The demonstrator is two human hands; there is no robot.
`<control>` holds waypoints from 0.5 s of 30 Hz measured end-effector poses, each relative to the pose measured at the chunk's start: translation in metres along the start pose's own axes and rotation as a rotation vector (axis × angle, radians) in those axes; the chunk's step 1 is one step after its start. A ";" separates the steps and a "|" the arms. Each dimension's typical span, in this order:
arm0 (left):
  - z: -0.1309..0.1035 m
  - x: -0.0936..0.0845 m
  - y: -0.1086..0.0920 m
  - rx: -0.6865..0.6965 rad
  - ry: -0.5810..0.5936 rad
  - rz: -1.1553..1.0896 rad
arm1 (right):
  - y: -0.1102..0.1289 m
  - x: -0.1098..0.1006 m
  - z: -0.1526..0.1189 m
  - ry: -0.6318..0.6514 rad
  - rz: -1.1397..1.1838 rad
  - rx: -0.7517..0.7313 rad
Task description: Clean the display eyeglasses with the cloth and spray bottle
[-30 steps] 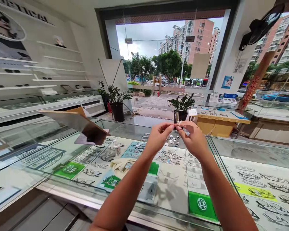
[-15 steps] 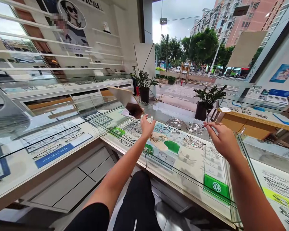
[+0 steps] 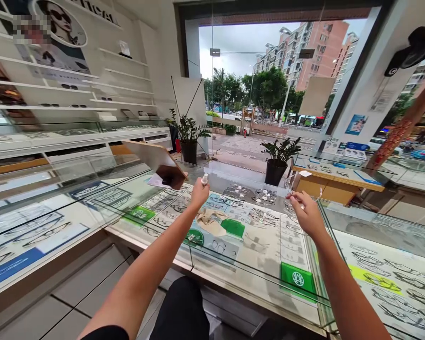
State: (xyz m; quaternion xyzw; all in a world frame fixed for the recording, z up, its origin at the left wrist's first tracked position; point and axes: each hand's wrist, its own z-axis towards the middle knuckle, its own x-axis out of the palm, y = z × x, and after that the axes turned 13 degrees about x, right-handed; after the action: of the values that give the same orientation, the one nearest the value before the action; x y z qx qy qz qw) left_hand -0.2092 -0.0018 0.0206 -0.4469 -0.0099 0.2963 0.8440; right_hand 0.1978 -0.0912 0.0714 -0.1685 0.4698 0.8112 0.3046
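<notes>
My left hand is closed around a small white-topped spray bottle, held upright above the glass counter. Its body is mostly hidden by my fingers. My right hand pinches a pair of eyeglasses over the counter's right part; its thin frame stands up on both sides of the fingers. Between my hands lies a crumpled beige cloth, beside a green card. Left of the bottle, a tilted tabletop mirror rests on the glass.
Rows of eyeglass frames lie inside the display case. Another glass case adjoins at right, and one with a blue board at left. Potted plants stand by the window beyond the counter.
The view has turned to the right. My left fingers have closed more tightly around the bottle, which now points upward. The eyeglasses in my right hand have turned, showing more of the frame.
</notes>
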 end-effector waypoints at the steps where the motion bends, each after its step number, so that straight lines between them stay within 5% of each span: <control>1: 0.003 0.012 -0.006 0.018 0.009 -0.026 | -0.007 0.000 0.002 -0.008 0.035 0.025; 6: -0.005 0.093 -0.061 0.107 0.162 -0.240 | -0.037 0.012 0.016 -0.031 0.292 0.066; 10: -0.026 0.151 -0.107 0.020 0.402 -0.809 | -0.059 0.030 0.021 -0.073 0.440 0.096; 15: -0.045 0.191 -0.119 -0.116 0.642 -1.090 | -0.075 0.047 0.017 -0.053 0.545 0.124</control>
State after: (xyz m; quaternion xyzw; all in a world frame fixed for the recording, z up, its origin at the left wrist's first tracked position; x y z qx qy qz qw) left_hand 0.0193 0.0117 0.0366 -0.4892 0.0017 -0.3257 0.8091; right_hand 0.2110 -0.0325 0.0041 0.0043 0.5386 0.8369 0.0970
